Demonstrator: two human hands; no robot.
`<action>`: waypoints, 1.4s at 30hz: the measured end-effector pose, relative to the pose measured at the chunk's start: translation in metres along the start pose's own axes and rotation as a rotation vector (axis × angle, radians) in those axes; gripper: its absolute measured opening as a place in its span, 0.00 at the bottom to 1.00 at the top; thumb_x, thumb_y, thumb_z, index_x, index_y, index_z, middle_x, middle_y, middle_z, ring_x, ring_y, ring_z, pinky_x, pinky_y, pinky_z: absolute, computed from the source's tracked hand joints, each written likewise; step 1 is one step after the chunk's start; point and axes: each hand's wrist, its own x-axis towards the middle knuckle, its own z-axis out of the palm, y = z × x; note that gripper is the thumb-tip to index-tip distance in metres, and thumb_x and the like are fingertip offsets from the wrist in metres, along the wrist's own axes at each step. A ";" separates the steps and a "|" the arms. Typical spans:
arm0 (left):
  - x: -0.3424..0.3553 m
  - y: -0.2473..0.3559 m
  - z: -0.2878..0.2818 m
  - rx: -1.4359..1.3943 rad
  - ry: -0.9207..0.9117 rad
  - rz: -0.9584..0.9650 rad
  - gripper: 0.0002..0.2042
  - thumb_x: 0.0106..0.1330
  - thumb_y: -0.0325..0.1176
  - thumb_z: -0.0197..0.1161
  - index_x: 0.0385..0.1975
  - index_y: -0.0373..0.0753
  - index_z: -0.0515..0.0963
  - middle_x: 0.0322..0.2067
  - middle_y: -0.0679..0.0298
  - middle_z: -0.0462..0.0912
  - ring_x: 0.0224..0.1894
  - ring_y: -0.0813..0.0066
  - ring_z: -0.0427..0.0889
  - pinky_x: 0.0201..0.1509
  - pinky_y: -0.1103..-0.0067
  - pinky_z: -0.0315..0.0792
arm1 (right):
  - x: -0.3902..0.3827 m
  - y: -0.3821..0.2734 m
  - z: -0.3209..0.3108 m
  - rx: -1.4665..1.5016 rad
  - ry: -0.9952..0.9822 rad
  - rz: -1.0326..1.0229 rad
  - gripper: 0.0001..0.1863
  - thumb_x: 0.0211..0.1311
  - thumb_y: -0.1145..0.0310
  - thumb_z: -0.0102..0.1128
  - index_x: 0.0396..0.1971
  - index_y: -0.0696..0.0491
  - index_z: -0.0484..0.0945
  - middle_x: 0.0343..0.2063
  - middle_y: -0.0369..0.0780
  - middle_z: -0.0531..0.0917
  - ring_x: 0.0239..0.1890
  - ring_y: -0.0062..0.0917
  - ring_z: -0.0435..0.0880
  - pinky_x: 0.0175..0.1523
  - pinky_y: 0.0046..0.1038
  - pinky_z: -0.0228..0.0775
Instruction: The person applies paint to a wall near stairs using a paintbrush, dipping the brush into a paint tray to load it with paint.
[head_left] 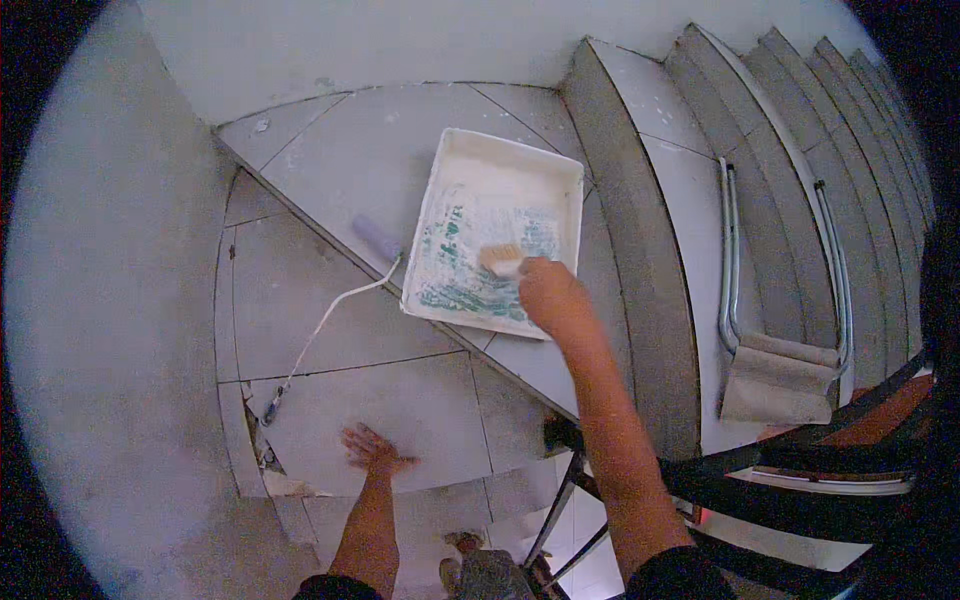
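My right hand [553,295] reaches into a white paint tray [455,150] and holds a paintbrush [500,259] whose pale bristles touch the tray's green-streaked floor. The tray rests on a grey tiled stair landing [380,140]. My left hand [372,449] lies flat with spread fingers on a lower grey tile, holding nothing. A paint roller [375,237] with a purple sleeve and a long white handle lies left of the tray, its sleeve just beside the tray's left edge.
Grey stairs [700,150] climb to the right, with two metal rails [730,260] lying on them beside a folded beige cloth [780,378]. A plastered wall [100,300] curves along the left. Dark ladder or stand bars [800,480] cross the lower right. A shoe [465,545] shows below.
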 end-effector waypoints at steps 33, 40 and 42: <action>-0.074 -0.048 0.064 -0.158 0.576 0.329 0.17 0.56 0.34 0.52 0.47 0.38 0.70 0.58 0.56 0.59 0.60 0.57 0.53 0.57 0.58 0.53 | -0.300 0.048 0.129 1.811 -0.486 0.314 0.12 0.52 0.72 0.57 0.37 0.56 0.67 0.20 0.32 0.68 0.18 0.16 0.67 0.20 0.17 0.60; -0.210 -0.337 0.084 -0.562 0.679 0.046 0.17 0.59 0.36 0.52 0.46 0.37 0.70 0.51 0.52 0.67 0.54 0.54 0.64 0.55 0.60 0.57 | -0.418 -0.048 0.185 1.707 -1.106 0.123 0.15 0.50 0.70 0.61 0.35 0.52 0.66 0.20 0.34 0.68 0.24 0.22 0.70 0.27 0.25 0.66; -0.277 -0.432 0.063 -0.326 1.036 -0.096 0.13 0.57 0.34 0.53 0.40 0.39 0.73 0.50 0.52 0.68 0.54 0.55 0.65 0.54 0.60 0.59 | -0.429 -0.061 0.212 1.652 -1.201 -0.057 0.12 0.52 0.70 0.59 0.35 0.52 0.67 0.22 0.35 0.70 0.26 0.25 0.72 0.31 0.28 0.68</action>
